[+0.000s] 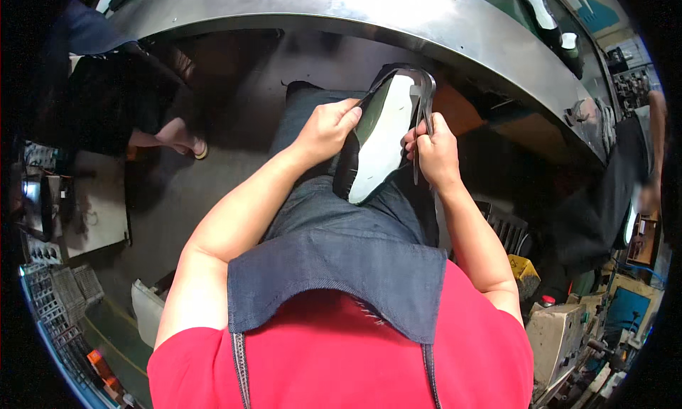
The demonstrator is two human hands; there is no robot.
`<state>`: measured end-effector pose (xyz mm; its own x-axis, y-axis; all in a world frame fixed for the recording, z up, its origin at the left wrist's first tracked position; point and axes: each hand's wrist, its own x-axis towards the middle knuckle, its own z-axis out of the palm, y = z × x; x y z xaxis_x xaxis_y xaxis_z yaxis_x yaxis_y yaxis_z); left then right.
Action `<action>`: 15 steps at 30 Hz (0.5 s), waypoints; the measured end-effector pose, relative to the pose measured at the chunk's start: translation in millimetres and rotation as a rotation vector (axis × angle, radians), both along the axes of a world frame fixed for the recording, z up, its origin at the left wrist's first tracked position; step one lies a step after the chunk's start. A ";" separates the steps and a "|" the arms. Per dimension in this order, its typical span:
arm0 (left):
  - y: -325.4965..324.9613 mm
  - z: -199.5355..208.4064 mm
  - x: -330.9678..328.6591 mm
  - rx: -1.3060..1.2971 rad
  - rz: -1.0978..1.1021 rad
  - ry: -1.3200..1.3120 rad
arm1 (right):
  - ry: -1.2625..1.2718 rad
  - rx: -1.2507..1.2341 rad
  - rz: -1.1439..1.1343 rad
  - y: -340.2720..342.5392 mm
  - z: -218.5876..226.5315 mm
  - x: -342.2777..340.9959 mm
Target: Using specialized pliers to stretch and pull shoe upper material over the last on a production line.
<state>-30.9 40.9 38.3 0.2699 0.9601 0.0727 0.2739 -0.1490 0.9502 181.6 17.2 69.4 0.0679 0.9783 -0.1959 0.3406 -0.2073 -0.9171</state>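
A shoe upper on a last (383,135), dark green and black with a white underside facing up, rests over my lap with its toe pointing away from me. My left hand (330,128) is closed on its left edge, the thumb pressed against the rim. Closed around the handles of dark metal pincers (429,89) is my right hand (437,153), on the right side of the shoe. The curved head of the pincers reaches over the toe edge. Whether the jaws bite the material there, I cannot tell.
A curved metal bench (355,7) runs across the far side, with more white-soled shoes (540,7) beyond it at right. Other people stand at left (106,96) and right (611,189). A beige machine (558,338) stands at lower right, near a yellow box (523,274).
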 end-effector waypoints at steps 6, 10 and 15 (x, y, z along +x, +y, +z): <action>5.5 -18.4 39.6 -0.024 -0.009 -0.004 | -0.007 -0.015 0.034 6.7 -2.9 3.1; -0.1 -30.5 50.2 -0.023 0.070 0.079 | 0.322 -0.094 0.156 1.8 -5.6 23.4; -5.6 -19.8 54.8 0.004 0.083 0.167 | 0.310 -0.267 0.282 -13.2 29.3 46.3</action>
